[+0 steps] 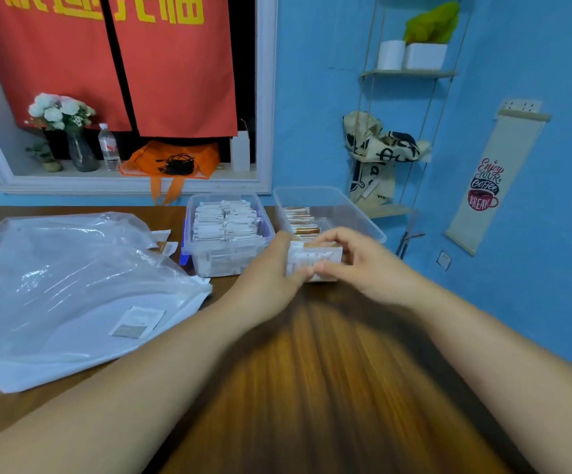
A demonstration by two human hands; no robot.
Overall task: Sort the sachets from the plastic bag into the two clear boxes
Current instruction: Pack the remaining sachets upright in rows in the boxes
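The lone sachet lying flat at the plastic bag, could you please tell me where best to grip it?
Probably pinch the sachet by its right edge, reaching from the right, where the plastic bag seems to open; it lies flat, so lift an edge first.

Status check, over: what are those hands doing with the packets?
Both grips busy: left hand and right hand hold stack of sachets at near end of right box. Left box full. One sachet at plastic bag. Nothing blocking.
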